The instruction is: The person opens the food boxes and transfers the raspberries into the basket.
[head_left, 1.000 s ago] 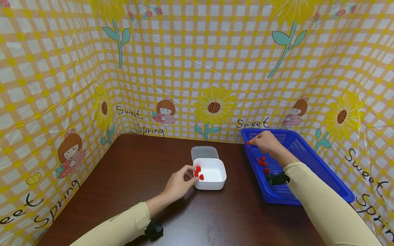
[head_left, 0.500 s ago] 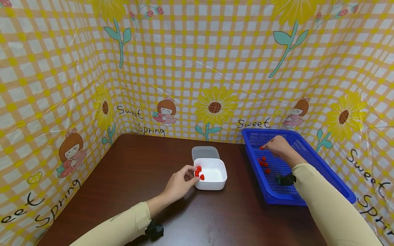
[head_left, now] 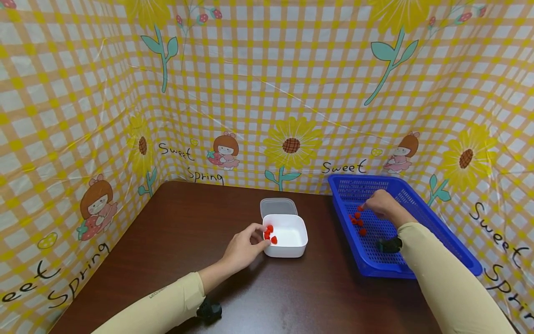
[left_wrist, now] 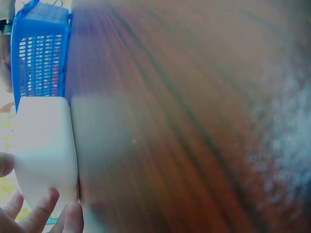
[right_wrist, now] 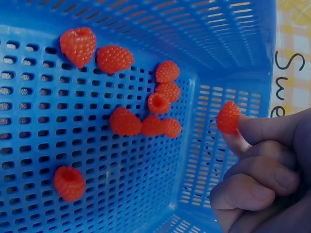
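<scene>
In the right wrist view my right hand (right_wrist: 272,170) pinches a red raspberry (right_wrist: 228,117) between thumb and index finger, its other fingers curled in. The pinched berry is over the far end of the blue plastic basket (head_left: 362,271). Several more raspberries (right_wrist: 125,121) lie on the basket's slotted floor, most of them near one side wall. My left hand (head_left: 244,247) grips the left side of a square white box (head_left: 285,252), with its fingers at the rim. Inside that box, several raspberries (head_left: 273,240) are gathered at the left, partly behind the fingertips.
A translucent lid (head_left: 278,207) lies just behind the white box. Dark brown tabletop (head_left: 317,287) separates box and basket. A yellow checked cloth (head_left: 250,93) with sunflowers and cartoon figures hangs around the back and sides.
My right hand, still pinching the raspberry, has moved right and nearer to me from the basket's far left rim to over its floor. The left hand and the white box stay put.
</scene>
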The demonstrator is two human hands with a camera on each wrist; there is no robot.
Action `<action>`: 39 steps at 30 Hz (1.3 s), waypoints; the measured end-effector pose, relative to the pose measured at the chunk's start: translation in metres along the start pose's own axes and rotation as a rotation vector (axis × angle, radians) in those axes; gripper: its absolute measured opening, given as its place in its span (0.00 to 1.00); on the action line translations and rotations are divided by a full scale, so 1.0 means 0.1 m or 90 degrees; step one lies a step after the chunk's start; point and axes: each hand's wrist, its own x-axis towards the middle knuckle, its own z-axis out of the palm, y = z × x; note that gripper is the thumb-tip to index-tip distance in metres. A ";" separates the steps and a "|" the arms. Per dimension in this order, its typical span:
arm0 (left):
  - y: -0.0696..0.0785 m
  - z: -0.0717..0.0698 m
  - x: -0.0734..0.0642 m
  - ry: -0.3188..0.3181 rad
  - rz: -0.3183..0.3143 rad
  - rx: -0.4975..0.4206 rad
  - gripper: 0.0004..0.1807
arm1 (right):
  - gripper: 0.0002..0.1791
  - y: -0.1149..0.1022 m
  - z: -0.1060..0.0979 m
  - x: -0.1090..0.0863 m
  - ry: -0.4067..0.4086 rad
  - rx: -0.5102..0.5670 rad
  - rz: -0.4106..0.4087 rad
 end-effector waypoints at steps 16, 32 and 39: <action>-0.02 0.01 0.01 0.000 0.001 0.005 0.19 | 0.14 -0.24 0.04 -0.14 0.014 0.007 -0.073; -0.01 0.01 0.00 -0.001 0.002 0.008 0.19 | 0.23 -0.97 0.46 -0.37 -0.072 0.113 -0.122; 0.01 0.01 -0.01 -0.001 0.001 0.008 0.18 | 0.20 -1.17 0.72 -0.41 -0.114 0.141 -0.126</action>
